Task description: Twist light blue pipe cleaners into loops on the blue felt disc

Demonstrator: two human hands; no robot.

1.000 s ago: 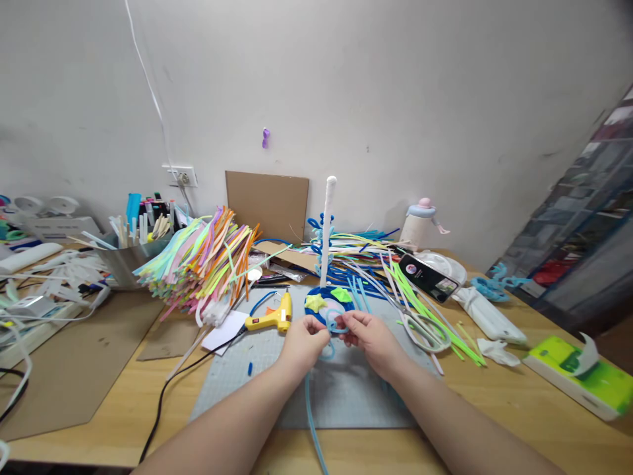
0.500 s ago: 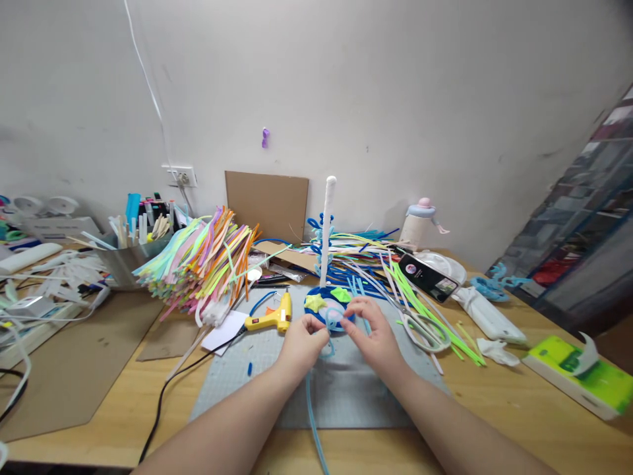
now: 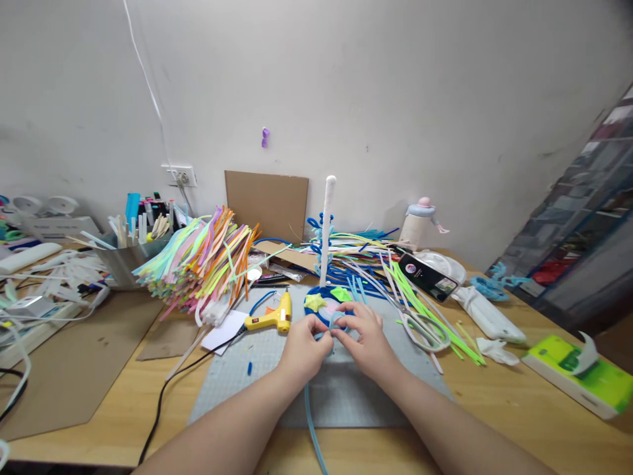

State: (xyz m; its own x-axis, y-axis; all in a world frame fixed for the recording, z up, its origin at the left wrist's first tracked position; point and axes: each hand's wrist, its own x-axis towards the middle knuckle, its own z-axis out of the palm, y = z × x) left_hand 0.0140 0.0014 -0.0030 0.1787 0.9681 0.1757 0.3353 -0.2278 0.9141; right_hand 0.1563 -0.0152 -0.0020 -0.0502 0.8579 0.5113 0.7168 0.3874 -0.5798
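A light blue pipe cleaner [image 3: 310, 422] is bent into a small loop at its upper end, and its long tail hangs toward the table's front edge. My left hand [image 3: 307, 346] pinches it from the left. With thumb and fingers closed around the loop, my right hand [image 3: 363, 336] grips it from the right. The fingertips of both hands nearly meet and partly hide the loop. Just behind them stands a round dark blue base [image 3: 310, 291] with yellow-green star shapes [image 3: 315, 303]. A white fuzzy post [image 3: 328, 224] rises upright from its back, with blue curled pieces beside it.
A grey cutting mat [image 3: 237, 389] lies under my hands. Left are a yellow glue gun [image 3: 271, 319] with a black cord and a bundle of coloured pipe cleaners [image 3: 198, 270]. Right are scissors [image 3: 426, 330], a phone [image 3: 428, 277], a bottle [image 3: 417, 224] and a green tissue pack [image 3: 578, 373].
My right hand has moved left and slightly down to the loop, and its fingers have closed on it. My left hand has barely shifted. The base and post have not moved.
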